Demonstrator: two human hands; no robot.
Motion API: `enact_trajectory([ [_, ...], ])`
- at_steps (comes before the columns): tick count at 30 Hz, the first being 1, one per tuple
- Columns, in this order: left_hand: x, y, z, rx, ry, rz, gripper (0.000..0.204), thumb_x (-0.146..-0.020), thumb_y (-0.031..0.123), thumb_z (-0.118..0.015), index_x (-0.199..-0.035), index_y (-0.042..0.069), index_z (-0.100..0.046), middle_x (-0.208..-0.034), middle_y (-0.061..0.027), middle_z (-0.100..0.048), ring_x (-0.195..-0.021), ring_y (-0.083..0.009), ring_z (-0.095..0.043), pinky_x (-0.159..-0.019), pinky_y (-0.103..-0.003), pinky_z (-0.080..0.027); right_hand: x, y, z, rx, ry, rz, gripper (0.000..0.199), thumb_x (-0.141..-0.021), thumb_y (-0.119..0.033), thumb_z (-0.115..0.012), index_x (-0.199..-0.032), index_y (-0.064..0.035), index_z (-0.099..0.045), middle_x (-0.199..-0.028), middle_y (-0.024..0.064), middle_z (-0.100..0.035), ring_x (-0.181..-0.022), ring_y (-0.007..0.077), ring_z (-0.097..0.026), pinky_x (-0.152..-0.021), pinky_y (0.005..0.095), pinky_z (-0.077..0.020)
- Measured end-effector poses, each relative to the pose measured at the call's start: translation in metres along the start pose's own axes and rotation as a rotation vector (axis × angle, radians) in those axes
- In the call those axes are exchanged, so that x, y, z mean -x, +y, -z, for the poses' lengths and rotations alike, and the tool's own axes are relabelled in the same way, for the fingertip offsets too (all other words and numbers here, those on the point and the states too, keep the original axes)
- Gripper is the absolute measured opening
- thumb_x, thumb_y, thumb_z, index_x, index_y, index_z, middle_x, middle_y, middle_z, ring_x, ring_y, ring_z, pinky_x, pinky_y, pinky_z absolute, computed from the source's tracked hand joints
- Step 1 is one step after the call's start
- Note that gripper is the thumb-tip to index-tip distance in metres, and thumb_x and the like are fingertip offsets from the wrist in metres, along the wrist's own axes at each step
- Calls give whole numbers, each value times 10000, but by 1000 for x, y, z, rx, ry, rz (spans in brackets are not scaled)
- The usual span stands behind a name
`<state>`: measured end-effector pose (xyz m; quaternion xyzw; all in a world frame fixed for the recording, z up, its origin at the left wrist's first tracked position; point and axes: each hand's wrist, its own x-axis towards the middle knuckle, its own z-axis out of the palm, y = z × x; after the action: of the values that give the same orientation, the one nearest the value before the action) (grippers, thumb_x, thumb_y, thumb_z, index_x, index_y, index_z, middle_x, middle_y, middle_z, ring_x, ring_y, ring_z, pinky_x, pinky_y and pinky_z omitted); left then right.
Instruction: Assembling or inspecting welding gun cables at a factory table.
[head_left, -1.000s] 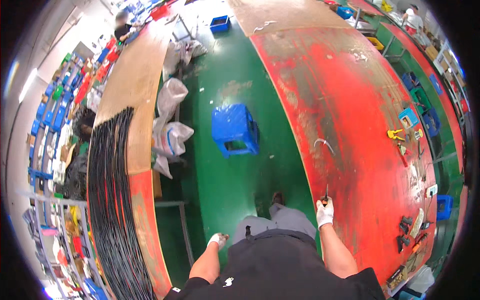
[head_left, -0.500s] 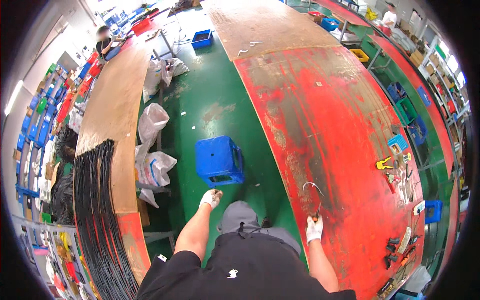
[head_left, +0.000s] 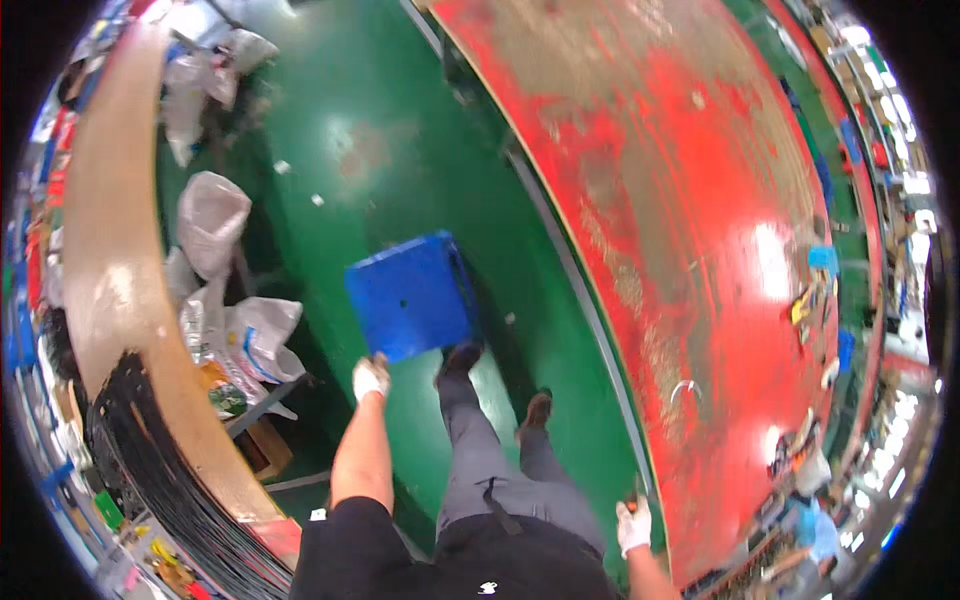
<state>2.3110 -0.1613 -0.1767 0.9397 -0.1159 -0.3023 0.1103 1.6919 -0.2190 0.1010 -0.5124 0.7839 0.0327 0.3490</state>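
A square blue plastic stool (head_left: 412,300) stands on the green floor in front of me. My left hand (head_left: 371,379), in a white glove with bare fingertips, is at its near left edge. Whether the fingers grip the rim or only overlap it in view is too small and blurred to tell. Low beside the red worktable's near edge, my gloved right hand (head_left: 633,526) is closed round a slim hand tool (head_left: 630,506) with an orange and dark handle. A curved white strip (head_left: 686,388) lies on the red worktable (head_left: 720,330).
On the left, a brown table (head_left: 115,250) bears a bundle of long black cables (head_left: 165,460). Whitish sacks (head_left: 212,222) hang along its side. Tools (head_left: 800,305) lie at the red table's far right edge. A person in light blue (head_left: 822,530) is at the lower right.
My view has tipped down and moved forward. My left hand has come up to the stool's edge. My right hand, still with the tool, has moved down, off the tabletop to beside its edge.
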Motion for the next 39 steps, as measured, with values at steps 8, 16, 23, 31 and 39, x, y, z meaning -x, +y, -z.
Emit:
enact_trajectory([
  [8,-140,-66,-25,536,-189,334,727,-980,676,-278,-1323,67,-481,-1316,-157,-537,-1202,-354,-537,-1010,-474,-432,26,-115,-53,-25,-166,-191,348,-875,-69,-663,-1207,-17,-572,-978,84,-627,-813,161,-589,-762,294,-495],
  [16,-99,26,-15,1239,-619,379,803,-947,735,-277,-1522,180,-355,-1561,-54,-376,-1376,-333,-416,-1140,-529,-336,90,-126,-56,114,-108,-317,352,-883,-220,-672,-1170,-34,-585,-974,180,-656,-914,336,-644,-839,384,-504],
  [23,-80,136,9,1237,-402,150,796,-962,680,-369,-1514,107,-366,-1559,-77,-379,-1384,-288,-397,-1168,-452,-289,141,-121,-68,-105,-57,-364,373,-891,-221,-651,-1190,-15,-567,-1001,223,-655,-951,382,-642,-855,397,-495],
  [31,14,155,65,616,-497,-101,605,-1005,493,-296,-1533,199,-300,-1577,-4,-307,-1440,-250,-285,-1176,-467,-248,229,-33,-99,-502,163,-524,359,-888,-234,-639,-1173,-23,-583,-1036,230,-656,-997,384,-635,-880,404,-490],
  [39,-25,126,144,315,-460,-817,619,-989,484,-408,-1460,84,-441,-1441,-93,-516,-1280,-287,-506,-1107,-474,-372,305,108,-209,-758,282,-788,349,-881,-273,-606,-1140,-40,-596,-1061,247,-662,-1026,414,-628,-894,434,-488],
])
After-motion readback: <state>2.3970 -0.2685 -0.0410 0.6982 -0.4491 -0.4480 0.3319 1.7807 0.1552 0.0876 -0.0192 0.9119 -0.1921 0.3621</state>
